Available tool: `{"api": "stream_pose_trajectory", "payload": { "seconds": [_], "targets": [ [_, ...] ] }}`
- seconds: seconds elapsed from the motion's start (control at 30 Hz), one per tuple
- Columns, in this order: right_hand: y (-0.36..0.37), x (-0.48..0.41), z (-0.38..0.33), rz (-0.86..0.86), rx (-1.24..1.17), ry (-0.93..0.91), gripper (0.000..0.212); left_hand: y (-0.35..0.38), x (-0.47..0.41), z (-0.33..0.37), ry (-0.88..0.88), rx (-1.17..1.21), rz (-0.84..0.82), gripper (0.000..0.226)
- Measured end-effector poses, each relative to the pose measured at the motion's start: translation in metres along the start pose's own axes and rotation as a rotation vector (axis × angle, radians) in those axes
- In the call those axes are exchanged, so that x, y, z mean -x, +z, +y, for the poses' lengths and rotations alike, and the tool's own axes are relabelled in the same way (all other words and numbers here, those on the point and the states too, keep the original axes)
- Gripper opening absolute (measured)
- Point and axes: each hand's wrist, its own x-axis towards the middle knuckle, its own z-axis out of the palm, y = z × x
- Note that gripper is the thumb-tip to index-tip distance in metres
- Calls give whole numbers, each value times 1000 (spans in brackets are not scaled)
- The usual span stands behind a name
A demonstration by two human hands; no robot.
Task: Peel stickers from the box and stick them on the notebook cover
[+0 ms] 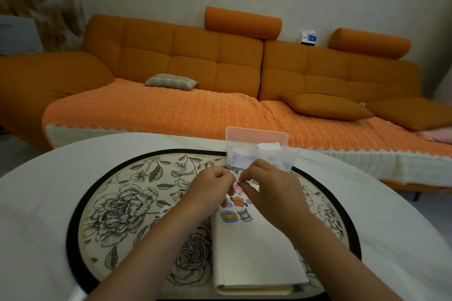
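A cream notebook (pixel 254 252) lies closed on the floral round mat (pixel 127 205), with several cartoon stickers (pixel 236 215) on the far part of its cover. Above that far end my left hand (pixel 210 190) and my right hand (pixel 266 186) meet, fingertips pinched together on a small sticker piece (pixel 238 179) that is mostly hidden between them. Just beyond the hands stands the clear plastic box (pixel 259 151) with a pink lid raised at its back, holding white sticker sheets.
The mat sits on a round table under a white cloth (pixel 49 193). Behind the table runs a long orange sofa (pixel 190 95) with a checked pillow (pixel 171 82) and orange cushions. A loose sticker lies on the mat left of the notebook.
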Motion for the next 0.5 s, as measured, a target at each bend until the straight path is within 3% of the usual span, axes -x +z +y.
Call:
{"api": "stream_pose_trajectory", "payload": {
  "seconds": [0.1, 0.23, 0.3, 0.37, 0.5],
  "targets": [
    [-2, 2, 5, 50, -112, 100, 5, 3, 0, 4, -104, 173, -35, 23],
    [-8, -1, 4, 28, -485, 409, 8, 8, 1, 12, -190, 426, -79, 51],
    [-15, -4, 5, -39, -837, 668, 10, 10, -1, 12, -132, 381, -2, 47],
    [-21, -3, 10, -130, -1101, 857, 14, 13, -4, 10, -56, 260, 65, 30],
    [-23, 2, 20, -261, -1291, 956, 19, 20, -2, 7, 61, 136, 7, 15]
  ]
}}
